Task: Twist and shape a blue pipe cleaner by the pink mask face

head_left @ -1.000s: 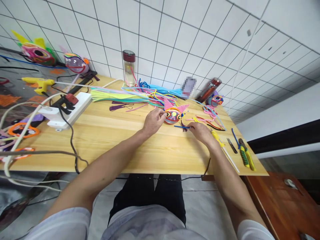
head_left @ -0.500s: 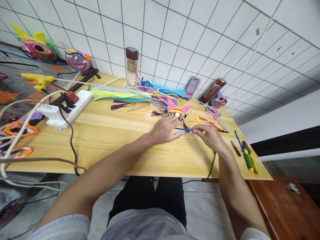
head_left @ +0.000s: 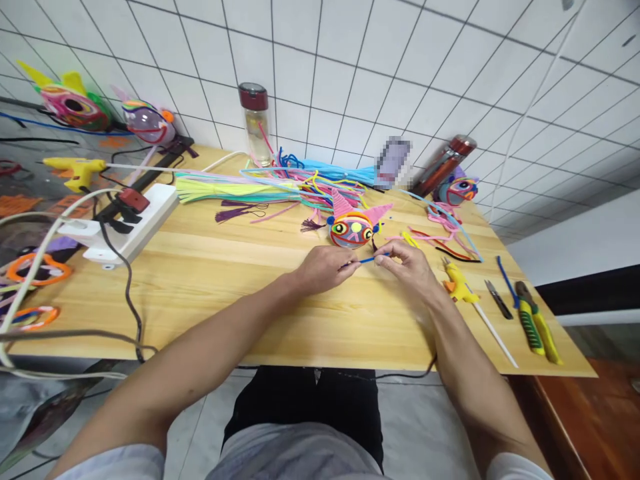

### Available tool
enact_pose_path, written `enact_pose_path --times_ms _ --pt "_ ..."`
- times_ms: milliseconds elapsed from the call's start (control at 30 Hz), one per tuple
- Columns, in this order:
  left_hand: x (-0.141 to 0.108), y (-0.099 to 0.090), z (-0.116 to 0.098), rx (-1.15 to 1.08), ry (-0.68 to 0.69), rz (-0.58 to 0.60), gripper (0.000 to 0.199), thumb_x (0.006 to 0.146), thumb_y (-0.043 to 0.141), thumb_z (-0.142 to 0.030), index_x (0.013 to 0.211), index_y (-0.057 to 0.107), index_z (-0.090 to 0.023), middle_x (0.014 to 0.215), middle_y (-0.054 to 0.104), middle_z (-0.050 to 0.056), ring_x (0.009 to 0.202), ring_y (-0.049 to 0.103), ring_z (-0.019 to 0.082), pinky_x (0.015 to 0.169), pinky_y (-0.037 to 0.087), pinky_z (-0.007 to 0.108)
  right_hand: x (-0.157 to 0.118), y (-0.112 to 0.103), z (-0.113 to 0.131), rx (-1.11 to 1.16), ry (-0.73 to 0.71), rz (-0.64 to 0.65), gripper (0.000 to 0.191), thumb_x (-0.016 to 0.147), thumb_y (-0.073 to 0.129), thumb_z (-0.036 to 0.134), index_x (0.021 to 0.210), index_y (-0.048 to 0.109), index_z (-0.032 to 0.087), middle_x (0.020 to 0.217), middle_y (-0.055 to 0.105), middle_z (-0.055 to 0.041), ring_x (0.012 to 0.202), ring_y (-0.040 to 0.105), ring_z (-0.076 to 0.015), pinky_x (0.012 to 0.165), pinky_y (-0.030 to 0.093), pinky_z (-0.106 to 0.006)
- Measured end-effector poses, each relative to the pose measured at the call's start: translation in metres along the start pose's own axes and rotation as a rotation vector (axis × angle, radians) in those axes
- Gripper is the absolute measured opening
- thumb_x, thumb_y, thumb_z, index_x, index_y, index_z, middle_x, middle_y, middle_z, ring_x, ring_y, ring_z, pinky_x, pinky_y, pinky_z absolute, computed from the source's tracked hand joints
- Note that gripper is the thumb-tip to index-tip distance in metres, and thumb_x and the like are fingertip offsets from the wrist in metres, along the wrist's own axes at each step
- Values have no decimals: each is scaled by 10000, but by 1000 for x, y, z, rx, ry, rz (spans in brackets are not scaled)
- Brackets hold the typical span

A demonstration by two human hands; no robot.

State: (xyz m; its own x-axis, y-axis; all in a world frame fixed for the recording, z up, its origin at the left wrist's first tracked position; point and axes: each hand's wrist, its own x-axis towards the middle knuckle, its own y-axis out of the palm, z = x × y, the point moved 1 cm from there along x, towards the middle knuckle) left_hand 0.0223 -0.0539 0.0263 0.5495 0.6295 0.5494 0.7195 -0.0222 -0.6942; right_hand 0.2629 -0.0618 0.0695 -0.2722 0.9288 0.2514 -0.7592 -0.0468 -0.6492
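Note:
My left hand (head_left: 323, 268) and my right hand (head_left: 407, 265) meet over the middle of the wooden table (head_left: 225, 293). Between their fingertips they pinch a short blue pipe cleaner (head_left: 369, 260), one hand at each end. Just behind it sits a round, colourful pipe-cleaner fish (head_left: 354, 227) with pink fins and big eyes, untouched by either hand. A spread of loose pipe cleaners (head_left: 280, 187) in many colours lies further back.
A white power strip (head_left: 125, 230) with cables sits at the left, a yellow glue gun (head_left: 75, 170) behind it. A second glue gun (head_left: 463, 290), snips and pliers (head_left: 535, 327) lie at the right. Two bottles (head_left: 256, 123) and another fish (head_left: 457, 190) stand by the tiled wall.
My left hand let go of the fish and came to the blue pipe cleaner. Both hands now hold it, lifted slightly off the table. The view shifted a little.

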Motion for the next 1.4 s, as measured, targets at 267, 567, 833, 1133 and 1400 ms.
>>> enact_pose_path --times_ms 267,567,833,1133,1400 --pt "-1 -4 1 7 -26 -67 174 1010 626 -262 902 738 -183 803 791 45 713 710 163 673 476 268 -4 -4 -9 203 93 -34 282 920 719 500 859 677 228 805 708 -14 796 656 -189 808 510 -344" --pt "1 -11 -3 22 -16 -203 222 1044 598 -261 927 762 -170 849 806 53 756 732 151 728 513 244 0 8 -18 374 124 -85 376 837 832 566 850 684 221 733 653 13 677 610 -153 684 495 -312" --pt "2 -10 -1 54 11 -252 236 1055 597 -270 924 766 -170 857 814 58 775 751 156 736 527 247 1 8 -15 263 69 -93 342 837 838 537 873 728 216 781 710 -8 697 663 -164 724 533 -333" --pt "1 -8 -1 66 63 -254 227 1062 603 -259 976 791 -166 871 825 67 789 771 162 750 543 245 1 -15 8 201 6 -38 336 922 769 565 898 764 230 792 763 -35 727 703 -207 762 577 -388" --pt "0 -5 -1 39 64 -262 211 1050 619 -252 964 792 -166 850 827 59 715 755 149 683 510 236 12 -29 27 131 23 28 397 867 803 634 927 782 243 748 752 -34 662 675 -201 678 578 -379"
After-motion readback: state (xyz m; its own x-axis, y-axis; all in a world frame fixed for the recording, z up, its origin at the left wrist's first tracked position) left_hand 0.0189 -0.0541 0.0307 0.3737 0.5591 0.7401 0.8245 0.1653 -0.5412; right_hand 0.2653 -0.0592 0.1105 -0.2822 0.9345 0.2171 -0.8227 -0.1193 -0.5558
